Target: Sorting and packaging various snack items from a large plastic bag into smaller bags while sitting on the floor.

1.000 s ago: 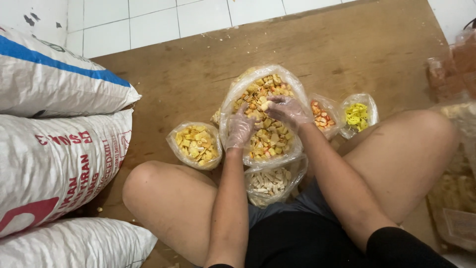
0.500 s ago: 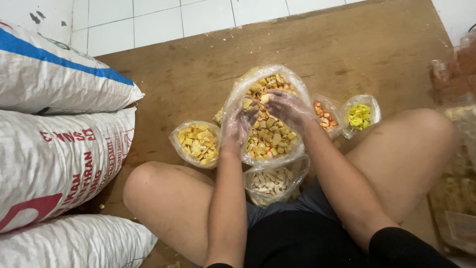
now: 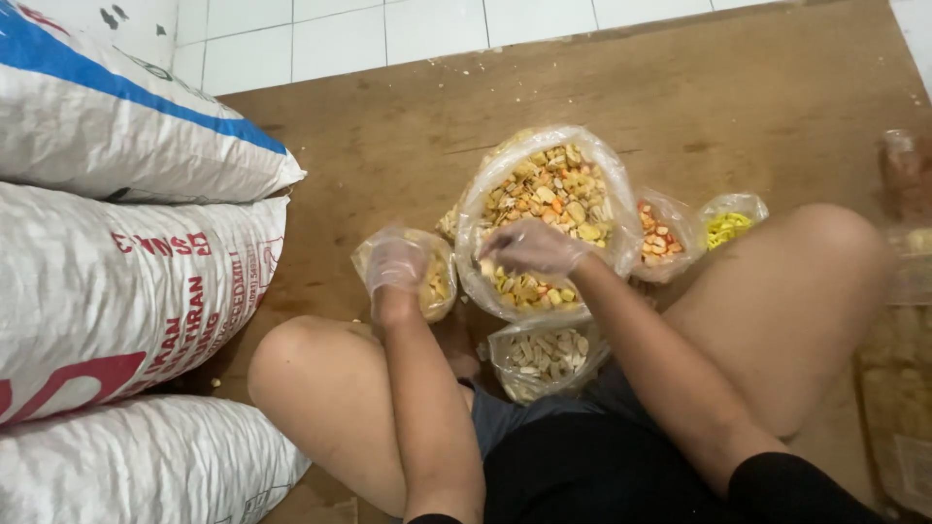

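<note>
Five snack bags (image 3: 549,209); left hand (image 3: 395,260) (grip unclear) in one, right hand (image 3: 532,247) open over biggest.

Large clear bag (image 3: 553,194) of mixed crackers, open, upright, small yellow-cracker bag (image 3: 437,281) just left

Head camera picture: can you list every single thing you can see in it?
big bag: one, clear, full of mixed yellow and orange snack pieces, middle of the board
small bag: one, clear, yellow pieces, left of the big bag
pale bag: one, clear, beige pieces, nearest the person
orange bag: one, clear, orange and white pieces, right of the big bag
green bag: one, clear, yellow-green pieces, far right
sacks: three, white, stacked at left
board: one, brown, on the floor
tiles: white, at top
left hand: clear glove, in the small bag
right hand: clear glove, in the big bag
</note>
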